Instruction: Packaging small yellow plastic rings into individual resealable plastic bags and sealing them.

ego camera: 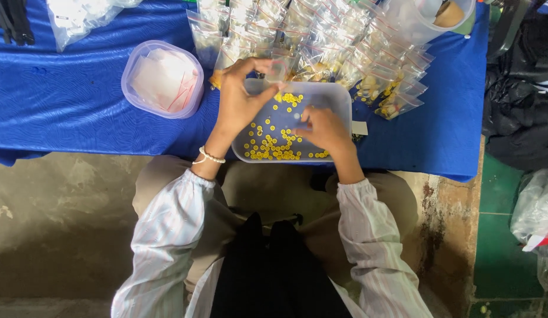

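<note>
A clear rectangular tub (342,97) of small yellow buttons (273,146) sits at the near edge of a blue-covered table (68,100). My left hand (238,100) is raised over the tub's far left corner and pinches a small clear zip bag (276,69) between thumb and fingers. My right hand (322,128) reaches down into the tub, fingertips among the buttons; whether it holds any is hidden. A bead bracelet circles my left wrist.
Rows of filled small zip bags (344,47) lie behind the tub. A round clear container (162,78) of empty bags stands to the left. A clear jug (427,17) is at the back right. Dark bags (521,100) pile up on the right.
</note>
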